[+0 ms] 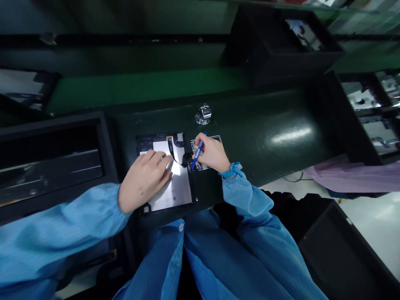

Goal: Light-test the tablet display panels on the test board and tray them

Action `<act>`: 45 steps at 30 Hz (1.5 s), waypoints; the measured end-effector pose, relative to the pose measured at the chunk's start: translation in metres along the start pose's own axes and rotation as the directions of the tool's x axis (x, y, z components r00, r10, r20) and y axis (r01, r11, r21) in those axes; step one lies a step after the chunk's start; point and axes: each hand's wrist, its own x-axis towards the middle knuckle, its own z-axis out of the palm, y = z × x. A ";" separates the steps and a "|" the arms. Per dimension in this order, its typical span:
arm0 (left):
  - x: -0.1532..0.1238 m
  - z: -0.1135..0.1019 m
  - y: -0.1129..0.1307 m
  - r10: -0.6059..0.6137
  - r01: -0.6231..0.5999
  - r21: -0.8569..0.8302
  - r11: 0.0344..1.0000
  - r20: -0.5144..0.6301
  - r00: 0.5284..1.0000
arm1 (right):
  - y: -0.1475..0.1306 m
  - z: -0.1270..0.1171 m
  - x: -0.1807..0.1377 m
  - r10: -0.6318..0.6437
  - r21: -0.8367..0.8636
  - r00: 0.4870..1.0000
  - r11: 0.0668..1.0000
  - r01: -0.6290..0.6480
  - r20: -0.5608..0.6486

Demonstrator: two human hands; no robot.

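A flat display panel (pixel 175 191) with a silvery-white back and a dark frame lies on the dark bench. Over its left part rests my left hand (pixel 146 175), fingers stretched out and holding nothing. Near its upper end a black flex cable (pixel 175 152) runs across toward the right edge. My right hand (pixel 214 153) is closed around a blue pen (pixel 198 153), its tip pointing down beside the panel. Under that hand is a small printed card or board (pixel 218 139), partly hidden. Just beyond it stands a shiny metal tally counter (pixel 204 113).
At left a black tray (pixel 104 141) holds dark panels. A black box (pixel 259 62) with a panel in it stands at the back right, and another tray (pixel 353 121) of panels sits far right. A black bin (pixel 340 250) is below right, near pink cloth (pixel 353 175).
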 end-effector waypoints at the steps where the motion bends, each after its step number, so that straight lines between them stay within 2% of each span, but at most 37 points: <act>1: -0.008 -0.001 -0.004 -0.006 0.005 0.030 1.000 0.015 1.000 | -0.002 -0.002 0.002 0.006 -0.028 1.000 1.000 -0.006 0.015; 4: -0.012 0.004 -0.034 -0.059 0.059 0.005 0.998 0.044 0.997 | -0.006 -0.006 0.007 0.035 -0.091 0.997 0.995 -0.028 0.071; 7: 0.006 0.010 -0.070 -0.147 0.146 0.018 0.989 0.074 0.986 | -0.009 -0.009 0.010 0.068 -0.136 0.992 0.989 -0.052 0.111; 9: 0.019 0.010 -0.084 -0.204 0.193 0.085 0.977 0.138 0.969 | -0.011 -0.009 0.011 0.084 -0.159 0.989 0.985 -0.064 0.119; 11: 0.028 0.008 -0.091 -0.250 0.225 0.133 0.965 0.221 0.943 | -0.013 -0.008 0.012 0.098 -0.189 0.989 0.979 -0.075 0.113; 14: 0.038 0.006 -0.097 -0.279 0.257 0.109 0.960 0.316 0.907 | -0.015 -0.005 0.012 0.110 -0.242 0.989 0.967 -0.083 0.101; 21: 0.053 0.012 -0.117 -0.271 0.297 0.008 0.955 0.430 0.861 | -0.020 -0.001 0.013 0.140 -0.285 0.986 0.952 -0.109 0.091; 23: 0.052 0.015 -0.119 -0.280 0.303 0.011 0.953 0.416 0.865 | -0.016 -0.002 0.012 0.126 -0.248 0.988 0.963 -0.102 0.085; 25: 0.049 0.018 -0.123 -0.258 0.275 0.003 0.961 0.361 0.896 | -0.008 -0.007 0.009 0.073 -0.109 0.994 0.992 -0.064 0.080; 28: 0.045 0.018 -0.127 -0.187 0.199 -0.025 0.980 0.254 0.949 | 0.011 -0.020 0.000 0.032 0.164 0.997 0.986 -0.020 -0.067; 31: 0.037 0.010 -0.108 -0.183 0.182 0.019 0.983 0.183 0.966 | 0.030 -0.029 -0.011 0.093 0.253 0.964 0.967 -0.027 -0.250; 33: 0.023 0.003 -0.075 -0.184 0.174 0.104 0.979 0.102 0.978 | 0.040 -0.028 -0.017 0.117 0.248 0.949 0.968 -0.043 -0.293; 35: 0.000 0.002 -0.033 -0.117 0.112 0.149 0.983 0.030 0.993 | 0.046 -0.023 -0.020 0.124 0.227 0.939 0.973 -0.051 -0.320; 37: -0.028 0.008 0.005 0.056 -0.063 0.090 0.994 0.078 0.995 | 0.051 -0.015 -0.022 0.114 0.188 0.928 0.981 -0.049 -0.354; 39: -0.054 0.017 0.030 0.118 -0.131 0.085 0.988 0.140 0.983 | 0.053 -0.009 -0.022 0.088 0.147 0.918 0.989 -0.032 -0.388; 42: -0.079 0.031 0.045 0.115 -0.138 0.116 0.983 0.188 0.975 | 0.055 -0.004 -0.022 0.038 0.122 0.907 0.992 0.015 -0.420; 45: -0.088 0.041 0.053 0.098 -0.134 0.161 0.978 0.218 0.971 | 0.058 -0.002 -0.021 0.025 0.086 0.905 0.996 0.013 -0.424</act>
